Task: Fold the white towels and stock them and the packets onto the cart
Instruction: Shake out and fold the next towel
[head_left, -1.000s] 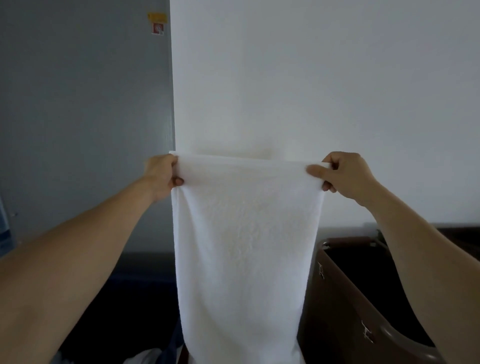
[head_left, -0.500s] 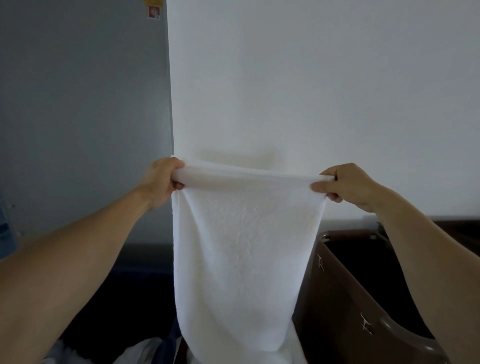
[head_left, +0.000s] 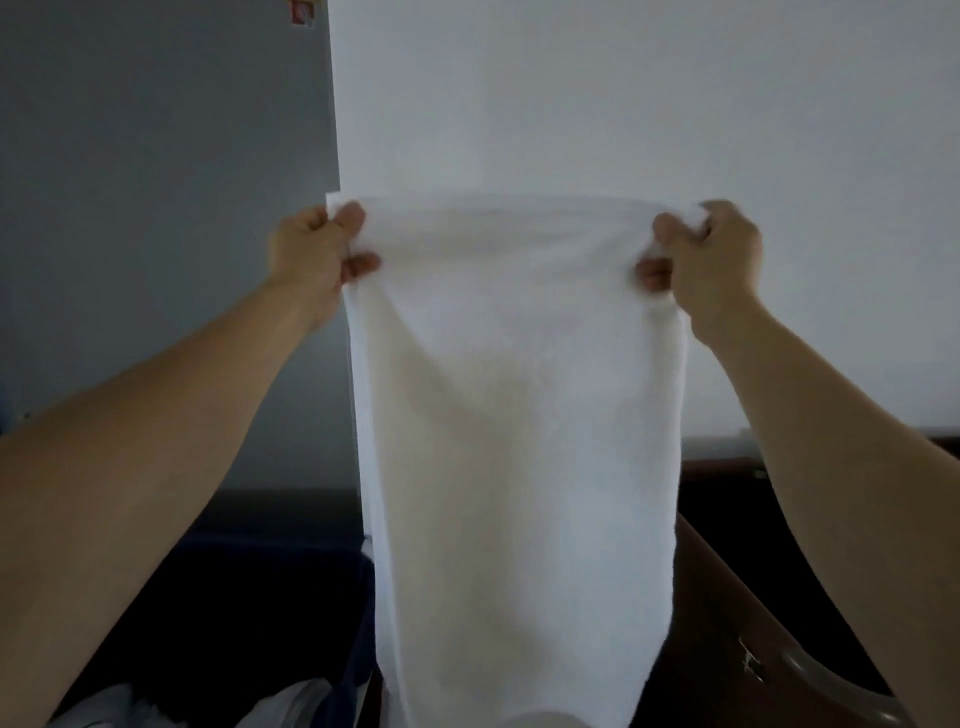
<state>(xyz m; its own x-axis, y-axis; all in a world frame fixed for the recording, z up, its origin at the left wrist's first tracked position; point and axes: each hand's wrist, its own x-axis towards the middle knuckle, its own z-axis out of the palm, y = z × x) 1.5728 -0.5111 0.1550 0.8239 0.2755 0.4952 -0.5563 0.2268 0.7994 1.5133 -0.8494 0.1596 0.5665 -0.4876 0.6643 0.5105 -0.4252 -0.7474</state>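
Observation:
A white towel (head_left: 519, 426) hangs straight down in front of me, stretched flat between both hands at chest height. My left hand (head_left: 317, 254) grips its upper left corner, and my right hand (head_left: 711, 254) grips the upper right corner. The top edge runs taut between them. The towel's lower end drops out of the bottom of the view. The brown cart (head_left: 737, 613) stands low on the right, partly hidden behind the towel and my right forearm. No packets are visible.
A white wall (head_left: 623, 104) fills the background, with a grey panel (head_left: 156, 208) to the left. More white cloth (head_left: 280, 706) lies at the bottom left over a dark blue surface (head_left: 270, 571).
Both hands have lifted the towel's top edge higher and turned their grip, fingers now facing me. The towel has spread flatter and the view has moved closer.

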